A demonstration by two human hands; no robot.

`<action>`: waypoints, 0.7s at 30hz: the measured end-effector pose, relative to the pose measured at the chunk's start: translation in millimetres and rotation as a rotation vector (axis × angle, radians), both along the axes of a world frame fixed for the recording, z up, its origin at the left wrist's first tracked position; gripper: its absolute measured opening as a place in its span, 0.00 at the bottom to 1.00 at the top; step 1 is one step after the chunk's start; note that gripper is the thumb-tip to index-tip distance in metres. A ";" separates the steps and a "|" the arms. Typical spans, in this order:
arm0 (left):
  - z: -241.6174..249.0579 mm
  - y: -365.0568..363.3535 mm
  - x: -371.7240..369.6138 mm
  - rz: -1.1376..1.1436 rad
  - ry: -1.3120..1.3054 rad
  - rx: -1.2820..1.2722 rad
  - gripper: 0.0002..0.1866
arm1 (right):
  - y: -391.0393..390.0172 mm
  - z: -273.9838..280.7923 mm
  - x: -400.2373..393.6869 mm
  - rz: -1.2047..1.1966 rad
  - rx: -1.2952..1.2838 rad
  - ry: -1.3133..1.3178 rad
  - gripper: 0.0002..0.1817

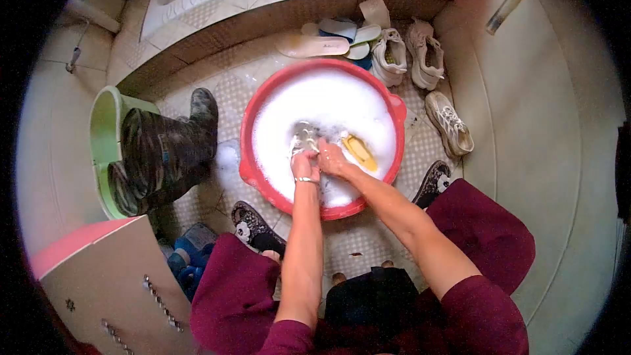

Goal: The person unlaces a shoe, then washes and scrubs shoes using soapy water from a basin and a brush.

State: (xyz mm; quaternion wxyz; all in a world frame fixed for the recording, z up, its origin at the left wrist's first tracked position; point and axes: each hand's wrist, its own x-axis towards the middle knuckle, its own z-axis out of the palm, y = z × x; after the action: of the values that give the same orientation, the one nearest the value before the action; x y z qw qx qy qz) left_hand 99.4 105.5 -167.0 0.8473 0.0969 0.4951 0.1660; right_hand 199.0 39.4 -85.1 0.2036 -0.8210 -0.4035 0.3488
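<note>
A red basin point(399, 115) full of white foam stands on the floor in front of me. Partly sunk in the suds is a light shoe point(303, 133) with pale laces. My left hand point(305, 164), a bracelet at its wrist, is closed around the near end of this shoe. Fingers bent, my right hand point(333, 158) grips at the shoe's right side, by the laces; its fingertips are partly hidden. Just right of that hand, a yellow brush point(359, 152) lies in the foam, its bristles out of sight.
Insoles point(313, 46) lie behind the basin, near white sneakers point(389, 57) and a single shoe point(449, 123) by the right wall. Dark boots point(167, 151) lean out of a green tub point(105, 151) at left. A cabinet point(118, 289) stands at lower left.
</note>
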 end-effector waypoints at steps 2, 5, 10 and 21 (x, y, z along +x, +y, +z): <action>69.0 -20.7 10.5 0.219 0.088 0.091 0.18 | -9.3 16.9 -1.0 0.015 0.077 0.010 0.18; 118.1 -20.9 13.9 0.462 0.298 0.106 0.17 | -16.0 34.9 -3.1 0.070 0.097 -0.002 0.15; 95.9 -10.9 1.7 0.362 0.011 -0.093 0.11 | -18.8 105.1 -5.4 0.237 0.239 -0.128 0.11; 187.3 -42.9 21.5 0.303 0.073 0.134 0.03 | -25.9 109.4 5.9 0.228 0.164 -0.211 0.23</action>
State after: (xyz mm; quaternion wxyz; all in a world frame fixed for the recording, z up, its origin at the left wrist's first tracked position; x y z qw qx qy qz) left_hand 120.8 62.5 20.3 0.7858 0.0832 0.5222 0.3209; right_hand 204.9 13.5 24.2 0.1855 -0.7828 -0.5401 0.2474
